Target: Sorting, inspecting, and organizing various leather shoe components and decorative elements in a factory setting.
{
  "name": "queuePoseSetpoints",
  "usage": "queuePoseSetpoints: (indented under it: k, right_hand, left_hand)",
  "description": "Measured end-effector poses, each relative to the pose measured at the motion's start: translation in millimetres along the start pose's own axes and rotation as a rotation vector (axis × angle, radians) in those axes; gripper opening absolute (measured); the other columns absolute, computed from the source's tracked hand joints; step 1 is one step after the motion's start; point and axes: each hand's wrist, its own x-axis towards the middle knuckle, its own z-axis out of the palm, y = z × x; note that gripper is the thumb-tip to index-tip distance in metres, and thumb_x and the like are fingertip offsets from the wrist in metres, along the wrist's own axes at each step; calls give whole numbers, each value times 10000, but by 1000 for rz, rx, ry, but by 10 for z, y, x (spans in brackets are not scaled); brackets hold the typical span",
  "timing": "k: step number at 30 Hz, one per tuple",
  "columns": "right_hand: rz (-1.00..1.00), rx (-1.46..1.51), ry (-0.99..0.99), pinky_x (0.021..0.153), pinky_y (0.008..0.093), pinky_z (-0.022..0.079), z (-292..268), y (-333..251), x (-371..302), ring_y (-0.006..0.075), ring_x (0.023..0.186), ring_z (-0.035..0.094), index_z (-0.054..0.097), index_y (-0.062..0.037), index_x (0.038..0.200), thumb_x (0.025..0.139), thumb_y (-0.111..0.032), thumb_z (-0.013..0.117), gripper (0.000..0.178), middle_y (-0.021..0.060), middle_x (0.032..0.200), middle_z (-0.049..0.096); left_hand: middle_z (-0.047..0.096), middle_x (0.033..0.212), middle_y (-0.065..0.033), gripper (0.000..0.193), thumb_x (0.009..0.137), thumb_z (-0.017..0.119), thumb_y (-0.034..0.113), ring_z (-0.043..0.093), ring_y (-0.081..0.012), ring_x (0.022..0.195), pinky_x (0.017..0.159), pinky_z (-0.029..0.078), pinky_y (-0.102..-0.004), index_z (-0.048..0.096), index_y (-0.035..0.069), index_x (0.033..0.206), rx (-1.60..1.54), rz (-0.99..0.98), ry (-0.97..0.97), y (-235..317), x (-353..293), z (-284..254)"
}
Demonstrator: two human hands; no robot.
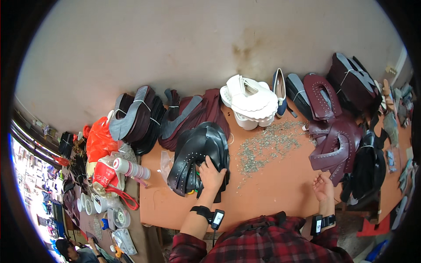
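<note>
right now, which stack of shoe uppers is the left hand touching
The glossy black studded stack, left of centre, under the left hand; the other studded uppers are maroon, farther right.

We faced a broad, pale greyish wall (175, 48), softly lit, marred by a brown stain (246, 51) near the middle and a few small specks. Toward its right end we saw a white upright strip (399, 65). Below the wall stood our table (276, 195), its top a smooth orange-brown, and a similarly coloured surface (397, 186) ran along the far right. To our left was another work surface (144, 234), dull brown. The strongest light came from the far left — a glaring bright area (18, 160), too washed out for us to tell window from doorway. The floor (351, 236) showed only in scraps — dim and greyish.
</note>
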Motion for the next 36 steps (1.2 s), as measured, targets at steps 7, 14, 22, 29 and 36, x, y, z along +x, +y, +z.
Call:
queuePoseSetpoints:
  k: [7, 14, 22, 29, 36]
  right_hand:
    - [-3, -47, 56, 635, 266, 441, -125, 28, 9, 146, 704, 538, 554, -75, 928, 842, -150, 550, 114, 21, 797, 563]
    - [12, -78, 18, 625, 262, 442, -61, 108, 29, 139, 705, 538, 550, -80, 925, 846, -156, 542, 110, 16, 803, 566]
    - [56, -133, 31, 630, 257, 448, -56, 181, 53, 134, 705, 538, 555, -98, 911, 838, -168, 555, 102, 3, 794, 561]
    - [89, -136, -27, 644, 257, 461, -195, 251, 157, 133, 721, 550, 551, -97, 918, 855, -185, 546, 108, 11, 806, 563]
    - [119, -141, -2, 637, 249, 464, -113, 286, 188, 127, 718, 554, 550, -100, 909, 863, -189, 538, 101, 8, 797, 565]
  left_hand:
    - [544, 1127, -239, 707, 698, 704, 262, 538, -347, 1018, 883, 416, -379, 387, -17, 1266, -547, -196, -60, -259, 162, -145]
    - [560, 1094, -165, 535, 809, 610, 135, 543, -183, 961, 833, 430, -273, 394, -32, 1269, -1319, -350, -73, -636, 197, -143]
    - [535, 1117, -102, 456, 857, 584, 169, 503, -176, 1016, 899, 382, -278, 438, -23, 1244, -1313, -398, -67, -641, 128, -131]
    - [538, 1136, -207, 480, 846, 586, 223, 521, -276, 1049, 890, 407, -356, 432, -43, 1214, -864, -282, 37, -313, 33, -71]
    - [463, 1134, -275, 711, 731, 688, 280, 448, -432, 1048, 900, 379, -475, 340, -21, 1274, 37, 91, 106, -36, -27, 69]
